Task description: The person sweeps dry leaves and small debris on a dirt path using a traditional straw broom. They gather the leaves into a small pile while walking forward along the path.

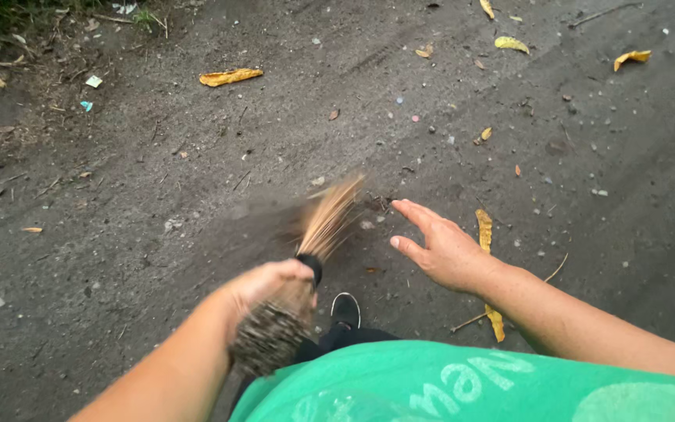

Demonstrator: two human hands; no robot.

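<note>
My left hand (pixel 269 283) grips a bundled stick broom (pixel 318 234) near its bound end. The straw-coloured bristles fan out forward over the dark ground and are blurred by motion. The cut butt end of the bundle (pixel 269 337) sticks out below my fist. My right hand (pixel 439 246) hovers open to the right of the broom, fingers spread, palm down, holding nothing. A black shoe with a white edge (pixel 345 310) shows between my arms, above my green shirt (pixel 462 387).
The ground is dark packed dirt or rough pavement (pixel 158 234). Yellow fallen leaves lie scattered: one long leaf (pixel 230 76) at upper left, one (pixel 484 230) under my right hand, others at the top right (pixel 632 57). Grass and litter edge the upper left corner (pixel 9 47).
</note>
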